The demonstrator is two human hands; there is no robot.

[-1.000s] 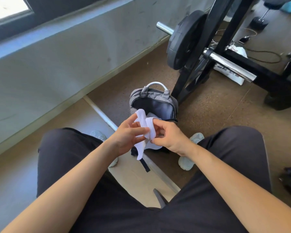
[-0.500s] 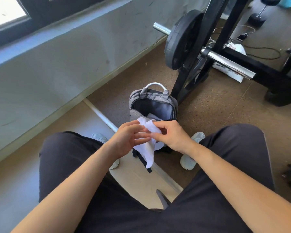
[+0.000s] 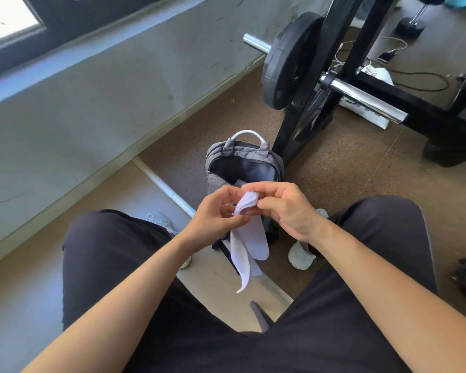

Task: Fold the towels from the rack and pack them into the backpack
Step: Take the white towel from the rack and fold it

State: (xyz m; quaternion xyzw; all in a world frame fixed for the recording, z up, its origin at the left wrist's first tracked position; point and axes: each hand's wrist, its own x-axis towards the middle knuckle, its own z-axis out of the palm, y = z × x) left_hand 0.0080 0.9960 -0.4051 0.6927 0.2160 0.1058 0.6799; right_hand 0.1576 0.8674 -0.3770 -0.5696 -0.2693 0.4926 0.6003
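Watching from the side of the room, and the small white towel (image 3: pixel 249 238) looks different from a second ago. Back then it was a bunched wad poking up between the two hands. Now most of it has dropped and hangs as a long loose tail toward 6 o'clock, between the knees, in two uneven flaps. Only the top edge is up at the hands.

The left hand (image 3: pixel 217 215) has its fingers (image 3: pixel 222 196) curled in, pinching that edge from the 9 o'clock side. The right hand (image 3: pixel 289 211) pinches the same edge from 3 o'clock with thumb and forefinger. So both are grasping the towel, and neither has let go.

The backpack (image 3: pixel 249 153) hasn't budged. It stands on the floor at 12 o'clock from the hands, just behind them, mouth unzipped and gaping. A bit of white shows at its near lip, maybe a towel already packed, but I can't say for sure. The weight plate (image 3: pixel 288 60) sits off at 1 o'clock.

My read is that the towel got let out to be squared up, so the fold on this one is barely started or is being redone. Nothing's neat enough to pack yet. It's thin, floppy cloth, so those flaps need lining up before it goes in the bag.
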